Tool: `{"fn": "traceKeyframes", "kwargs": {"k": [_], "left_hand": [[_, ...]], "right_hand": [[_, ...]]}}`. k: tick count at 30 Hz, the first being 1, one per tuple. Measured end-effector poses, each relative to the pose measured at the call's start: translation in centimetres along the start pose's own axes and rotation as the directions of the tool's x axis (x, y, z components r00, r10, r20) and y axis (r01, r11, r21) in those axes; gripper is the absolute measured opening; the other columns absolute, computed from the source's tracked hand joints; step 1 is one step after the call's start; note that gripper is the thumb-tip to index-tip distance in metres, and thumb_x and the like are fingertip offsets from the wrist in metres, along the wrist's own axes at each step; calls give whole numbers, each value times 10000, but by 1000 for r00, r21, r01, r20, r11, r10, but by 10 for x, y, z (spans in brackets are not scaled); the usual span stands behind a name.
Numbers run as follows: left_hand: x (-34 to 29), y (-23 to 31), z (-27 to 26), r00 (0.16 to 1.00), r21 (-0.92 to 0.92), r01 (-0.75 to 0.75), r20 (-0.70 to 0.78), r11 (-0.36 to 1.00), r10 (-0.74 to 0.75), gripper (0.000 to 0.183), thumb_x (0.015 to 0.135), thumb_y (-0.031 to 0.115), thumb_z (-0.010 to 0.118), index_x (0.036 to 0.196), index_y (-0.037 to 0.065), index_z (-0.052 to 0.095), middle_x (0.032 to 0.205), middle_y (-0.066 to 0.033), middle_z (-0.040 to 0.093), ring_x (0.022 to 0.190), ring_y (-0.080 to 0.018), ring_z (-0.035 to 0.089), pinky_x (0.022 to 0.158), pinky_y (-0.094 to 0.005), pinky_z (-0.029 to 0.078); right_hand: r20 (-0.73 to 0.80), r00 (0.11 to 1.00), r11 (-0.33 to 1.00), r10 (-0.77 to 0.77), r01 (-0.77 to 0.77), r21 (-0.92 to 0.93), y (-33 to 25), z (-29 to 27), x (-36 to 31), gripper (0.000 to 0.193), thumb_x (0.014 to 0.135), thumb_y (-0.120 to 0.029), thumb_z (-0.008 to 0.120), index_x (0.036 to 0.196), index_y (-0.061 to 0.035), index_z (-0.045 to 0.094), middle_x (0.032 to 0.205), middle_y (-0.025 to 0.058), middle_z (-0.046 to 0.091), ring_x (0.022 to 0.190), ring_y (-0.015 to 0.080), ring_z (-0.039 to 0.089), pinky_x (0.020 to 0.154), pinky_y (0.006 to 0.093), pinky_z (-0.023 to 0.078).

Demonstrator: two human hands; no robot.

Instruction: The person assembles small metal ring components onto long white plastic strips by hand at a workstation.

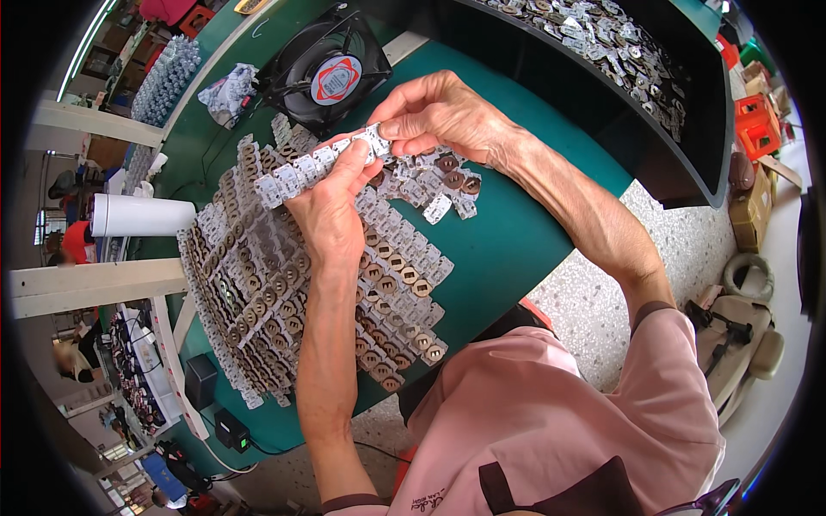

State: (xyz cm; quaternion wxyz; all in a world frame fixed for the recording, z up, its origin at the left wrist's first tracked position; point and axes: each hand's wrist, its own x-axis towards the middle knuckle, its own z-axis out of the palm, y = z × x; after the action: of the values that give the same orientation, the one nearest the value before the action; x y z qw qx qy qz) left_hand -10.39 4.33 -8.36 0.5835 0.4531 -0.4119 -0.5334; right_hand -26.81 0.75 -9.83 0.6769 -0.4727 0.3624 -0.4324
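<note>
My left hand [331, 215] is closed around a row of small whitish plates [297, 175], thumb on top, held above the table's piled rows. At the row's upper right end, the fingertips of my right hand [452, 120] pinch a small whitish plate [372, 138], which touches the row. Beneath my hands and left forearm, many long rows of similar plates [258, 292] lie side by side, several showing round bronze-coloured metal discs. A loose heap of such plates [422, 185] lies below my right hand.
A black fan [331, 69] stands behind my hands on the green table [508, 232]. Beyond my right forearm is a large black bin [594, 95] of loose metal pieces. A white cylinder [142, 215] and pale frame bars [95, 288] flank the left side.
</note>
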Motion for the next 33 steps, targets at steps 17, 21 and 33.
{"fn": "traceKeyframes", "kwargs": {"k": [17,21,33], "left_hand": [[0,0,0,1000,56,-2,-6,998,3,159,790,10,636,937,-50,626,888,-108,630,733,-147,594,676,-272,526],[-1,1,2,1000,36,-20,-19,999,20,154,800,27,641,933,-48,618,893,-103,626,759,-159,599,679,-284,529],[1,-1,-1,999,-21,6,42,1000,-6,181,818,73,648,936,-55,597,907,-121,612,800,-195,603,711,-316,535]], "right_hand": [[-34,995,995,-94,95,21,5,3,1,138,762,-47,693,894,-8,680,776,78,666,643,104,629,588,200,533],[-63,992,994,-109,110,15,3,2,0,121,749,-21,698,867,0,683,746,81,662,612,103,621,555,201,527],[-54,995,996,-88,86,-38,0,0,-3,154,778,-84,693,908,-4,671,770,54,655,675,93,604,605,201,491]]}}
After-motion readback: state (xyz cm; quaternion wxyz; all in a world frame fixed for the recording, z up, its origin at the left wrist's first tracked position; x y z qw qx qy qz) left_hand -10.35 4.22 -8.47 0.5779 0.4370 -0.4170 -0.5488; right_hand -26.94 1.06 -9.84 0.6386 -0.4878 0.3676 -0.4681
